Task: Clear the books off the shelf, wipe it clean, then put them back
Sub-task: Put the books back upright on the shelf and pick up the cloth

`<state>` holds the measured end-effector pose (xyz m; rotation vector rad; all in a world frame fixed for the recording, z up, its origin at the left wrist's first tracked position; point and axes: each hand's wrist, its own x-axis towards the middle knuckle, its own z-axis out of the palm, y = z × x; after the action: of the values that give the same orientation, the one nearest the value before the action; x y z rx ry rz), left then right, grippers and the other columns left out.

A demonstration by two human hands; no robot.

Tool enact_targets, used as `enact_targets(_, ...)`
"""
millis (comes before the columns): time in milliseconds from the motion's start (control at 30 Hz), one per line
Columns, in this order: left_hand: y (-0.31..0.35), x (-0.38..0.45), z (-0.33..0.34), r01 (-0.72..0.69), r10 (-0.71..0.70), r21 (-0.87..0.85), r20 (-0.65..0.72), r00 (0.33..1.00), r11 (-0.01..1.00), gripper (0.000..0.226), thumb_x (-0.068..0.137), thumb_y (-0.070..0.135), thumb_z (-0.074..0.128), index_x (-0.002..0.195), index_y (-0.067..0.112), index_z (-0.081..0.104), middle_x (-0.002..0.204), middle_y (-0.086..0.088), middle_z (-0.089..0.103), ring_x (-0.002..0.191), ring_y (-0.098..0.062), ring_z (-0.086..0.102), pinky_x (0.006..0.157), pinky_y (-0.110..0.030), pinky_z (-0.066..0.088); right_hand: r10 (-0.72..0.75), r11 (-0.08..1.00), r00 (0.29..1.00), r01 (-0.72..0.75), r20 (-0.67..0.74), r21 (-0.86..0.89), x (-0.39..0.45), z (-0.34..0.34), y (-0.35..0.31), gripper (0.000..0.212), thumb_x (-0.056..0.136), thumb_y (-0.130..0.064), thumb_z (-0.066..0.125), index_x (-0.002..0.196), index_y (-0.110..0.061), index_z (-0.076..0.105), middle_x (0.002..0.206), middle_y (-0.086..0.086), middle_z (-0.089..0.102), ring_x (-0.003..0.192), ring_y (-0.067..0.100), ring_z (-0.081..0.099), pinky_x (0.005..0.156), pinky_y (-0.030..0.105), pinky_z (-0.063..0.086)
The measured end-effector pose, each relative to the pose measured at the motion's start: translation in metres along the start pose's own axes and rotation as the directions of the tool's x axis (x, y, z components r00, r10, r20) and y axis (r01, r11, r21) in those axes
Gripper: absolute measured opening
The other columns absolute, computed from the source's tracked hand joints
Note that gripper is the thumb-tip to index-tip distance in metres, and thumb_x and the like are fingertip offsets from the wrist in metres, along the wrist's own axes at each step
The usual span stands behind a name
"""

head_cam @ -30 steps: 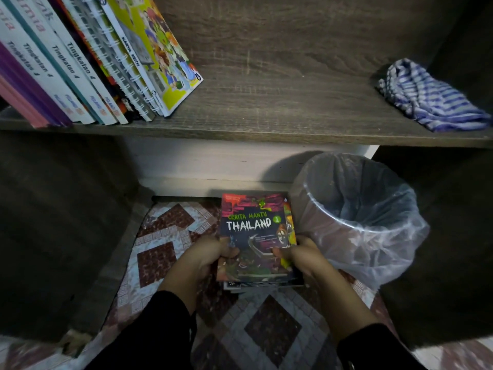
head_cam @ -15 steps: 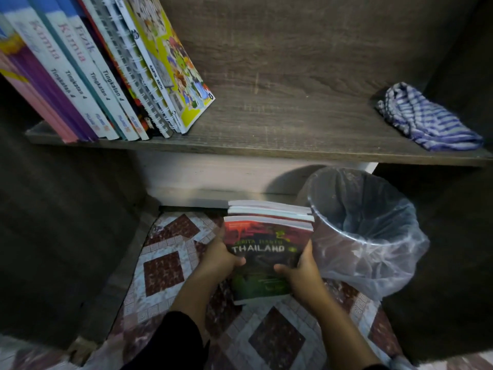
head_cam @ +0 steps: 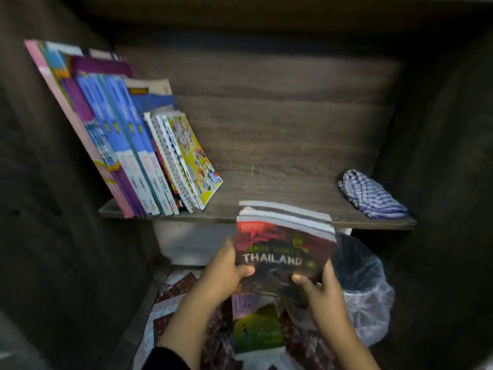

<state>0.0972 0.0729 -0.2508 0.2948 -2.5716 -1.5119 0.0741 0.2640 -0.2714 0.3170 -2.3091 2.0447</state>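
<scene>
A small stack of paperbacks [head_cam: 282, 247], its top cover reading THAILAND, is held between both hands just below the front edge of the wooden shelf [head_cam: 280, 193]. My left hand [head_cam: 226, 273] grips the stack's left side, thumb on the cover. My right hand [head_cam: 320, 287] grips its lower right corner. Several books [head_cam: 149, 153] lean to the left at the shelf's left end. A blue-and-white striped cloth [head_cam: 370, 194] lies crumpled at the shelf's right end. Another book with a green cover [head_cam: 258, 329] lies on the floor under the stack.
A bin lined with a clear plastic bag [head_cam: 365, 292] stands on the floor to the right of my hands. The patterned tiled floor [head_cam: 173, 297] shows below. Dark cabinet walls close in on both sides.
Both hands have lifted the stack from the floor up to the shelf's front edge. The view has tilted upward, showing more of the shelf and the leaning books.
</scene>
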Motion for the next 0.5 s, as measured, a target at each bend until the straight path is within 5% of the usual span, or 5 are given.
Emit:
enact_targets(100,0.05,0.01,-0.023,-0.057,0.059,0.029,-0.076,0.995,0.998,0.04,0.085,0.016,0.069,0.115,0.015,0.043,0.106,0.005,0.059,0.098,-0.016,0.058,0.084,-0.027,0.046,-0.127,0.992,0.991,0.126,-0.044,-0.011,0.027,-0.012,-0.05,0.059,0.085,0.008,0.058,0.132,-0.024,0.044,0.103,-0.021,0.06,0.088,-0.01,0.057,0.079,-0.003,0.04)
enact_targets(200,0.088,0.034,-0.036,-0.056,0.053,-0.015,-0.148,0.988,0.998,0.029,0.089,0.019,0.064,0.113,0.006,0.054,0.112,-0.013,0.065,0.101,-0.03,0.063,0.085,-0.035,0.051,-0.155,0.987,0.982,0.148,-0.108,-0.066,0.067,-0.011,-0.089,0.032,0.086,0.006,0.057,0.114,-0.009,0.058,0.097,0.002,0.063,0.09,0.01,0.056,0.077,0.015,0.045)
enact_targets(333,0.098,0.061,-0.04,0.06,-0.047,0.087,-0.153,0.987,0.994,0.034,0.092,0.035,0.054,0.11,0.007,0.063,0.108,-0.014,0.069,0.099,-0.032,0.066,0.088,-0.04,0.053,0.035,0.963,0.994,-0.06,-0.101,-0.261,0.117,-0.002,-0.109,0.017,0.084,-0.01,0.065,0.096,0.002,0.064,0.091,0.018,0.068,0.088,0.029,0.065,0.076,0.037,0.049)
enact_targets(500,0.088,0.085,-0.048,0.159,-0.134,0.154,-0.157,0.978,0.975,0.037,0.094,0.037,0.053,0.104,0.004,0.065,0.099,-0.013,0.07,0.089,-0.027,0.065,0.08,-0.033,0.053,0.161,0.908,0.978,-0.198,-0.129,-0.368,0.137,0.014,-0.109,0.019,0.084,-0.014,0.068,0.072,-0.008,0.054,0.104,0.023,0.066,0.098,0.033,0.063,0.071,0.032,0.041)
